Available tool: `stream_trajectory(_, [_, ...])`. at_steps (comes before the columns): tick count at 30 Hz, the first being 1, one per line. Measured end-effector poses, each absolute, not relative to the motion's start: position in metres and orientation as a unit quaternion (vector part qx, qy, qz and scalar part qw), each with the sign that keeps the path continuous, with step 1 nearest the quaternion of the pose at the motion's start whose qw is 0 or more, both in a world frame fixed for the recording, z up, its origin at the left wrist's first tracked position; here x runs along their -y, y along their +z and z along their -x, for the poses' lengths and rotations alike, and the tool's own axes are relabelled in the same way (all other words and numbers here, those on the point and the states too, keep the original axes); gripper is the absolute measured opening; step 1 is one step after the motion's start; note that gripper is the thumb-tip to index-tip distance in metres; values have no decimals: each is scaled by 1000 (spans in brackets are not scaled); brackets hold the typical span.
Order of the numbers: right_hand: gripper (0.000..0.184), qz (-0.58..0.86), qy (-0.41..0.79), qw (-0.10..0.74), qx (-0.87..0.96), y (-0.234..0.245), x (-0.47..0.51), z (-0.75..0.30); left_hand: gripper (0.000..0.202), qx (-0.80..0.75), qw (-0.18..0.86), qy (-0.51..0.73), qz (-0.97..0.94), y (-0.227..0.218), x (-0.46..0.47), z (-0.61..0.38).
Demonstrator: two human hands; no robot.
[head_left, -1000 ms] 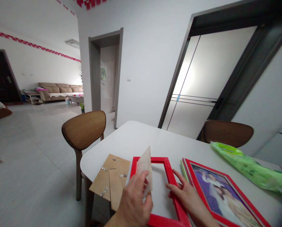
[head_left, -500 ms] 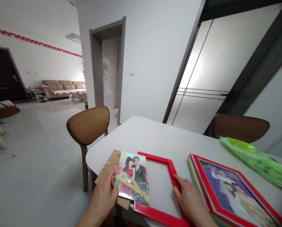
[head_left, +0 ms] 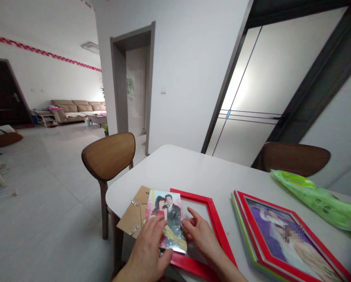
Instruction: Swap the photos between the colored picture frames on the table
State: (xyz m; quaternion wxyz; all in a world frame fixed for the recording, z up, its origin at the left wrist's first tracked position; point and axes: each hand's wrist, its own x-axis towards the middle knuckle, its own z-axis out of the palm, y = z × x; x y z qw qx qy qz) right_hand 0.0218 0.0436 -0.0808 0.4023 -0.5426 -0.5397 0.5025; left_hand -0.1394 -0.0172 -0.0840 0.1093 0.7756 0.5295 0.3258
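A glossy photo [head_left: 173, 211] of a couple, with pale yellow ribbon-like strips across its lower part, lies over the left part of a red picture frame [head_left: 215, 215] and a brown backing board [head_left: 134, 213]. My left hand [head_left: 150, 244] rests on the photo's lower left, fingers stretched over its surface and the thumb near the bottom edge. At the photo's right edge is my right hand [head_left: 201, 235], its index finger extended and the other fingertips touching or very close to the edge. The frame's lower left corner is partly hidden by my left hand.
To the right, a stack of frames [head_left: 242, 227] has a red-framed wedding picture [head_left: 281, 235] on top. A green plastic bag [head_left: 319, 199] lies beyond it. Wooden chairs stand at the left [head_left: 109, 154] and far right [head_left: 295, 158] of the white table [head_left: 175, 166].
My right hand has left the frame's right side and moved left to the photo's edge. My left hand has shifted right, from the photo's left edge onto its surface.
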Motion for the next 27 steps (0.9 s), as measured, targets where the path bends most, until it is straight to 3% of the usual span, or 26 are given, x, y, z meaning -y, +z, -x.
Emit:
stream_trajectory(4, [44,422,653,432,456,-53,-40,-1,61,-504,95,325,-794,-86,9,121])
stream_trajectory(8, [45,398,641,488,439,-24,-33,2,49,-459,101,479,-741,-67,-1,118])
stream_trajectory(12, [46,461,614,515,382,-35,-32,-4,35,-470,224,626,-581,-41,0,107])
stream_trajectory(15, [36,448,657,518,317,-56,-34,-12,35,-449,356,672,-469,-37,4,93])
stream_trajectory(18, [30,418,640,570,301,-67,-37,-30,43,-434,439,659,-431,-46,3,87])
stream_trajectory(21, [41,474,610,547,321,-68,-43,-58,53,-453,459,624,-441,-60,0,94])
stream_trajectory(27, [50,570,553,440,419,-73,-59,-91,50,-553,349,417,-631,-73,9,106])
